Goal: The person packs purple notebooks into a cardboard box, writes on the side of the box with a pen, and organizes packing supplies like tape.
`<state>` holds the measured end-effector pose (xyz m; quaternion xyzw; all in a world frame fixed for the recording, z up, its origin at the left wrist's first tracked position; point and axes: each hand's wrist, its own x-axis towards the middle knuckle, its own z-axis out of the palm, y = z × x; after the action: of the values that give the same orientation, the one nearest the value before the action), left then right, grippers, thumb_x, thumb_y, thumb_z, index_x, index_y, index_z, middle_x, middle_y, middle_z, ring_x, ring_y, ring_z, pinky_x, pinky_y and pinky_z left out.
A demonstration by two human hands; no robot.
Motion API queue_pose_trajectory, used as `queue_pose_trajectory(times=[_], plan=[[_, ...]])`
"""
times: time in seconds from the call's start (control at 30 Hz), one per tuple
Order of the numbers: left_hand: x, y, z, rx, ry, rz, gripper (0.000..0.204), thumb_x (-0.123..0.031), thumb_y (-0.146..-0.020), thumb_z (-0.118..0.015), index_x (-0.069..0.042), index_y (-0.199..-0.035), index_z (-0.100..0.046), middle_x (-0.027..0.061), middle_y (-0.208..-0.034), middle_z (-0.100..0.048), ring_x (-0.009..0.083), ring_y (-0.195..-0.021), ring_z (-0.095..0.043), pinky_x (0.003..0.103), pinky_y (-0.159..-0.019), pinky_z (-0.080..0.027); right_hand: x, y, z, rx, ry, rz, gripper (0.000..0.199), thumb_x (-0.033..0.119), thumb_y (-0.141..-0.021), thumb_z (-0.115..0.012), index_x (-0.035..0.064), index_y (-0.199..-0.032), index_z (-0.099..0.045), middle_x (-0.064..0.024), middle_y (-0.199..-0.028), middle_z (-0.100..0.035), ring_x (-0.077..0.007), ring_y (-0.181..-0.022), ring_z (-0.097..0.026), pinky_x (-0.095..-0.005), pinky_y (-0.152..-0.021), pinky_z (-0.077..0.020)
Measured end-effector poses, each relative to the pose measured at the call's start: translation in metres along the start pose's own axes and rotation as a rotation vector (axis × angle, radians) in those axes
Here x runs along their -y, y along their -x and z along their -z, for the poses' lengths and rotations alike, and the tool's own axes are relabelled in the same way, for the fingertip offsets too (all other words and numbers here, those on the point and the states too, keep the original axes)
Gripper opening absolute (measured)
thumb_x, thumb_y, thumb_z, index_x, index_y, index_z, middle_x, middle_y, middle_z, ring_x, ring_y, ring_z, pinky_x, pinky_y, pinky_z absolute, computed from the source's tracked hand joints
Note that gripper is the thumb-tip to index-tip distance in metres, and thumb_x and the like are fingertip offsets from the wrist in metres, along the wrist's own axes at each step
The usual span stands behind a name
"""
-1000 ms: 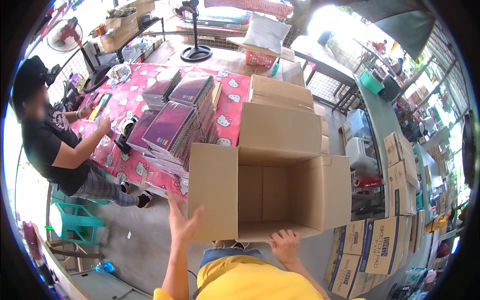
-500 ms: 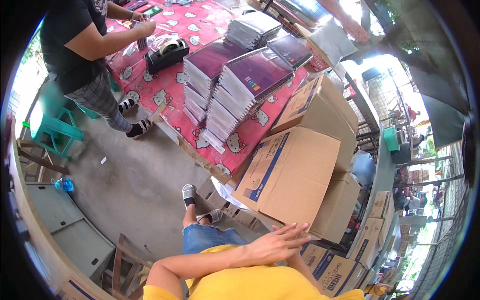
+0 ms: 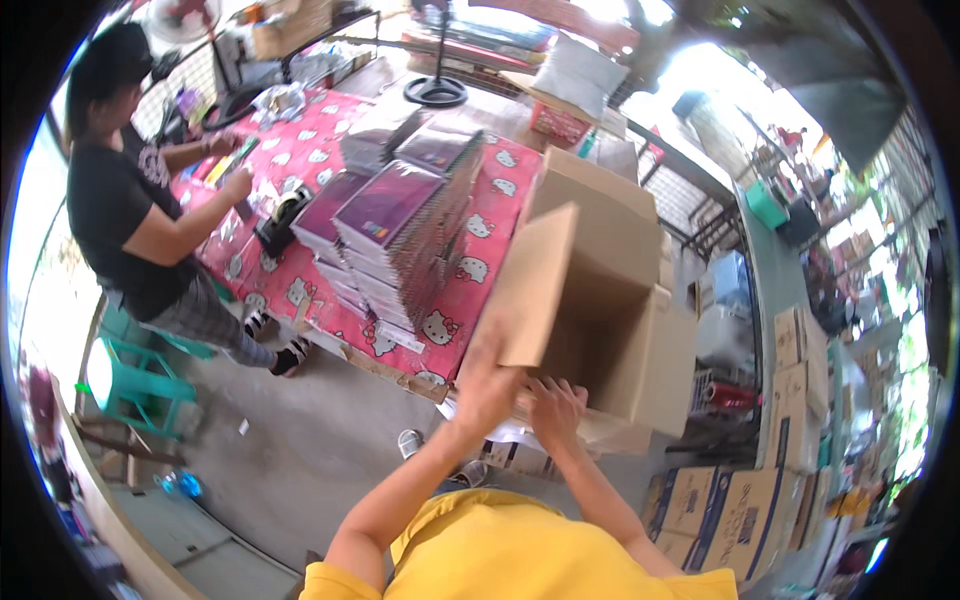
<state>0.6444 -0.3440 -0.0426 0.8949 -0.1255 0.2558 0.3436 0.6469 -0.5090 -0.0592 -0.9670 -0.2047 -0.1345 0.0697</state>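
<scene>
A large brown cardboard box (image 3: 660, 370) stands at the table's right corner, its top open and its dark inside showing. My left hand (image 3: 487, 392) is at the near left corner, blurred, holding the raised flap (image 3: 545, 290). Beside it, my right hand (image 3: 556, 408) has its fingers curled over the box's near edge. Left of the box rise tall stacks of purple-covered spiral notebooks (image 3: 390, 210), touched by neither hand.
The notebooks rest on a table with a pink patterned cover (image 3: 490, 240). A black tape dispenser (image 3: 283, 220) is left of them. A co-worker (image 3: 150, 200) stands at the table's far left. Printed cartons (image 3: 735, 520) sit at lower right, a green stool (image 3: 140, 380) at left.
The box has gone from flaps folded over to open, with one flap raised. My hands, earlier together at its near corner, are now at its near left edge. The view has shifted.
</scene>
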Motion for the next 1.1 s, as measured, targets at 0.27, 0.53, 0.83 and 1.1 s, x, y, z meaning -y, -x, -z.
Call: queue_pose_trajectory(times=[0.27, 0.53, 0.83, 1.1], plan=[[0.033, -0.002, 0.01, -0.04, 0.331, 0.41, 0.091, -0.004, -0.088, -0.059, -0.011, -0.152, 0.005, 0.0288, -0.101, -0.065, 0.0355, -0.064, -0.066, 0.039, -0.052, -0.05, -0.088, 0.042, 0.051, 0.375, -0.002, -0.193, 0.043, 0.023, -0.069, -0.079, 0.0228, -0.11, -0.067, -0.0006, -0.102, -0.063, -0.0226, -0.107, -0.056, -0.0699, -0.111, -0.0117], [0.017, -0.007, 0.104, 0.687, 0.499, 0.61, 0.076, -0.017, -0.092, -0.064, -0.008, -0.152, -0.018, 0.0118, -0.084, -0.068, 0.0201, -0.076, -0.068, 0.033, -0.066, -0.053, -0.073, 0.005, 0.123, 0.32, -0.57, -0.061, 0.062, 0.02, -0.076, -0.079, 0.0202, -0.133, -0.055, -0.0071, -0.123, -0.06, -0.0236, -0.116, -0.055, -0.0585, -0.112, -0.0249], [0.169, -0.076, 0.178, -1.051, 0.532, 0.747, 0.039, -0.03, -0.091, -0.068, -0.003, -0.115, -0.052, 0.0003, -0.089, -0.062, 0.0111, -0.075, -0.059, 0.028, -0.067, -0.049, 0.105, -0.171, 0.102, 0.487, -1.957, -0.364, 0.084, 0.042, -0.085, -0.072, 0.002, -0.145, -0.03, -0.0125, -0.125, -0.053, -0.023, -0.117, -0.051, -0.0399, -0.102, -0.0403], [0.273, -0.086, 0.17, -0.608, 0.887, 0.834, 0.049, -0.049, -0.083, -0.071, -0.008, -0.107, -0.062, -0.001, -0.098, -0.06, 0.0147, -0.094, -0.052, 0.035, -0.093, -0.037, 0.156, -0.263, 0.015, 0.274, -1.684, -0.372, 0.082, 0.042, -0.086, -0.072, -0.005, -0.139, -0.032, -0.0156, -0.135, -0.047, -0.0254, -0.124, -0.044, -0.0389, -0.108, -0.0309]])
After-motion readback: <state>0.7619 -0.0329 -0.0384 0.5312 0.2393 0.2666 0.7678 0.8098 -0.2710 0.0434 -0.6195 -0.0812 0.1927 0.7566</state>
